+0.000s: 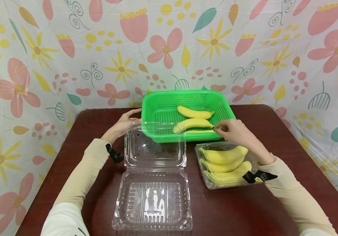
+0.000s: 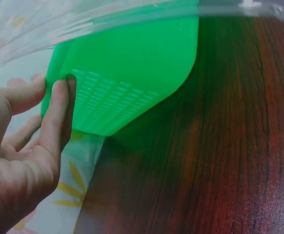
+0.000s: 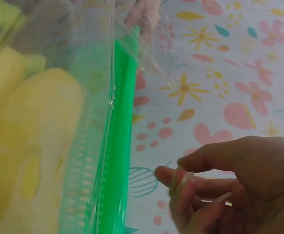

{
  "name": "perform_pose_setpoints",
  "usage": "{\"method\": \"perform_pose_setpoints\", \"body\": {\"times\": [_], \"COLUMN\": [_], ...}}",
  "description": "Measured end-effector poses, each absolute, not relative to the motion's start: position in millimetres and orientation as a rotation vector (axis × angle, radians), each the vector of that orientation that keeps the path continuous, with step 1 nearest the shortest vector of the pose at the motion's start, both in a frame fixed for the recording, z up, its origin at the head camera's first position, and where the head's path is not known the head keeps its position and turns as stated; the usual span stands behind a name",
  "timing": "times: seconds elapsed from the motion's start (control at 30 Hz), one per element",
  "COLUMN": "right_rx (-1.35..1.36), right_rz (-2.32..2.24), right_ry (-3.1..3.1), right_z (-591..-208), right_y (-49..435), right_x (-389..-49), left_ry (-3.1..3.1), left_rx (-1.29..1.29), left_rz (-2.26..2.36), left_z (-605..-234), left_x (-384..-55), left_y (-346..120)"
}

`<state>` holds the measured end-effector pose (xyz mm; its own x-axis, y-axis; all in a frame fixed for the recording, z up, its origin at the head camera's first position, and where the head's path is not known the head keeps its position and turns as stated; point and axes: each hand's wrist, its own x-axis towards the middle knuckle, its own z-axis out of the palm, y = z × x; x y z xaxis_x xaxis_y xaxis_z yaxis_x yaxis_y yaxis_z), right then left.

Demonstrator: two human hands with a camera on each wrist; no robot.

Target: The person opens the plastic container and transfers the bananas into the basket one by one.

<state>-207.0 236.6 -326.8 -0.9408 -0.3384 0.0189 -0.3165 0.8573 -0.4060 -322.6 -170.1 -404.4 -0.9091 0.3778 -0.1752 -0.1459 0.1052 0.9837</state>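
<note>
My left hand pinches the left rim of a green plastic basket, its thumb and fingers at the edge in the left wrist view. Inside the basket lie yellow bananas: one at the back, another in front of it, and a third mostly hidden by the front wall. Over the basket's right front corner is my right hand, fingertips close to the front bananas' stem ends. The right wrist view shows that hand with loosely bent fingers and nothing visible between them.
In front of the basket sits a clear plastic clamshell box, its raised lid overlapping the basket. To the right, a second clear box contains several bananas. All stand on a dark red-brown table before a flower-patterned cloth.
</note>
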Motion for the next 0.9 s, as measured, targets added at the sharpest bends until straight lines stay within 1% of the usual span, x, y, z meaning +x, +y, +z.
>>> {"method": "perform_pose_setpoints", "body": {"times": [0.27,0.6,0.9], "right_rx": [-0.525,-0.530,-0.475], "right_rz": [-0.579,-0.540,-0.494], "right_ry": [2.892,2.751,2.671], "right_z": [-322,-326,-323], "right_y": [243,248,255], "right_x": [-197,-191,-183], "left_ry": [2.034,2.035,2.035], "left_rx": [0.251,0.231,0.243], "left_rz": [1.843,1.835,1.841], "left_z": [-406,-408,-405], "left_x": [-322,-322,-321], "left_y": [-171,-171,-170]}}
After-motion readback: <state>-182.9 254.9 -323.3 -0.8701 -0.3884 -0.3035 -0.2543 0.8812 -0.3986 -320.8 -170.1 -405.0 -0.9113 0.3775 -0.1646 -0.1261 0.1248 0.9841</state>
